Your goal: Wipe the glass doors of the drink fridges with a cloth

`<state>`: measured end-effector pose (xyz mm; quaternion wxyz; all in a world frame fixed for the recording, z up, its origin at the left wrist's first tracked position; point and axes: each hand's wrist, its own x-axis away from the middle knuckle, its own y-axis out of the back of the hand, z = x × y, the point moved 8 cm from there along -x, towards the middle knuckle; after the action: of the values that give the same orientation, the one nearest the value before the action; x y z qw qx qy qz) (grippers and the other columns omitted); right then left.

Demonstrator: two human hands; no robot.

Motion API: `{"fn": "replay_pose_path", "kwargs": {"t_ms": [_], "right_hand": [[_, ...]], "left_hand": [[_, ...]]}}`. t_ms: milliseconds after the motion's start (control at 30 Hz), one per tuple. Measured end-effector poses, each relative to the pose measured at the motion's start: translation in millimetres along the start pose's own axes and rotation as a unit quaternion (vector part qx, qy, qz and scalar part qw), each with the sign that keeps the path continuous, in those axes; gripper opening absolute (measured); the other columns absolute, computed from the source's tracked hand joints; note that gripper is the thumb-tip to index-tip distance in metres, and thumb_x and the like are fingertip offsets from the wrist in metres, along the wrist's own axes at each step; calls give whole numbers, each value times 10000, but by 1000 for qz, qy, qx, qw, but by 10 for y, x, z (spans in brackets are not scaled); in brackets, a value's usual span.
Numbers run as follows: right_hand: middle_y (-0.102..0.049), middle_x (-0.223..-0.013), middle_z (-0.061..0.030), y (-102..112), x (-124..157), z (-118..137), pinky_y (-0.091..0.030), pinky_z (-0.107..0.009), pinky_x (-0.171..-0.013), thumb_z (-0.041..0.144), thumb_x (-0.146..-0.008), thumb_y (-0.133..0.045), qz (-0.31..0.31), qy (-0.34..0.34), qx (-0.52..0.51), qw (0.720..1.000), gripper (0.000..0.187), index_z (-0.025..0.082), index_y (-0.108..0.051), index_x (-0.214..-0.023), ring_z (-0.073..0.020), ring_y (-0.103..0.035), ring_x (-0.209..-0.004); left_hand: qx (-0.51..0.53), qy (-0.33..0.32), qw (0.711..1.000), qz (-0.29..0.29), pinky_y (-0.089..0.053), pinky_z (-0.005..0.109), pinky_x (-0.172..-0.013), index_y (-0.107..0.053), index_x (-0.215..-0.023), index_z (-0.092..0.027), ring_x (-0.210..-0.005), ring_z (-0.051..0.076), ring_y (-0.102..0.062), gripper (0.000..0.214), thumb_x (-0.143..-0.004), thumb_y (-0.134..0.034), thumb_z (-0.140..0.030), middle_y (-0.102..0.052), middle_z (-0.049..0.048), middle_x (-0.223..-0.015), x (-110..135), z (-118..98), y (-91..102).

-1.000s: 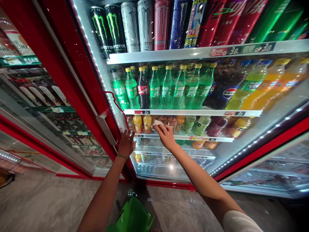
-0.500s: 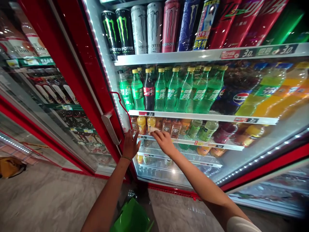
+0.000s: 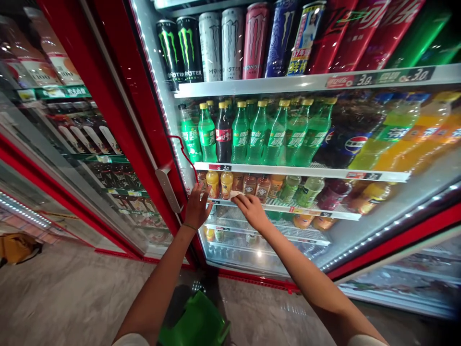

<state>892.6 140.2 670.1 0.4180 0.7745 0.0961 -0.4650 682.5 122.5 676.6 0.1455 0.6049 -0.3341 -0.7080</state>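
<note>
My right hand (image 3: 252,210) presses a small pale wiping cloth (image 3: 236,193), mostly covered by its fingers, against the glass front of a lit drinks fridge. Behind it in the view is a shelf of small bottles, among them a yellow-capped juice bottle (image 3: 226,184) and a brown bottle (image 3: 249,184). To the left, my left hand (image 3: 196,209) is open with fingers apart, near the glass by the red door frame (image 3: 135,91). Nothing shows in it. A grey door handle (image 3: 169,190) sits just left of that hand.
Higher shelves hold green soda bottles (image 3: 239,137) and energy drink cans (image 3: 211,48). On the floor between my arms stands a green bin-like object (image 3: 196,322). A second fridge with bottles (image 3: 46,62) is at left, and a yellow-brown bag (image 3: 18,247) lies beyond it.
My right hand has slid a little to the right with the cloth, off the yellow bottle in the view. The left hand has shifted slightly right and stays open. The view has shifted slightly.
</note>
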Motion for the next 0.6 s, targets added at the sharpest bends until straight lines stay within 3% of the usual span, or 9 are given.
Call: {"fn": "replay_pose_path", "kwargs": {"t_ms": [133, 267, 433, 600], "right_hand": [[-699, -1248, -98, 364, -13, -460, -475, -388, -952, 151, -1015, -564, -69, -88, 67, 991, 398, 274, -642, -1385, -240, -547, -1050], [-646, -1284, -120, 516, -181, -562, -456, -433, -991, 154, -1018, -532, -151, -179, 89, 968, 453, 300, -573, -1445, -267, -506, -1111], [-631, -1281, -120, 221, -434, -251, -452, -445, -985, 122, -998, -510, -157, -183, 66, 968, 476, 305, -571, -1433, -271, -497, -1104], [-679, -1232, -104, -168, -484, 168, -480, -420, -949, 99, -971, -534, -130, -152, 76, 977, 428, 277, -636, -1346, -260, -521, -1064]], "left_hand": [[25, -3, 1000, -17, -363, 611, -1222, -369, -1581, -203, -1597, 400, -187, 705, -946, -665, -285, -342, 226, -1639, -11, -6, -91], [15, 5, 999, -33, -358, 602, -1224, -466, -1541, -215, -1564, 403, -285, 650, -943, -680, -352, -440, 200, -1592, 23, 30, -182], [17, -18, 999, -28, -357, 548, -1233, -529, -1513, -288, -1477, 353, -456, 602, -943, -682, -401, -546, 144, -1537, 47, 145, -263], [47, -77, 994, -54, -397, 458, -1216, -507, -1533, -242, -1381, 289, -569, 599, -963, -655, -349, -636, 140, -1442, 14, 292, -220]]}}
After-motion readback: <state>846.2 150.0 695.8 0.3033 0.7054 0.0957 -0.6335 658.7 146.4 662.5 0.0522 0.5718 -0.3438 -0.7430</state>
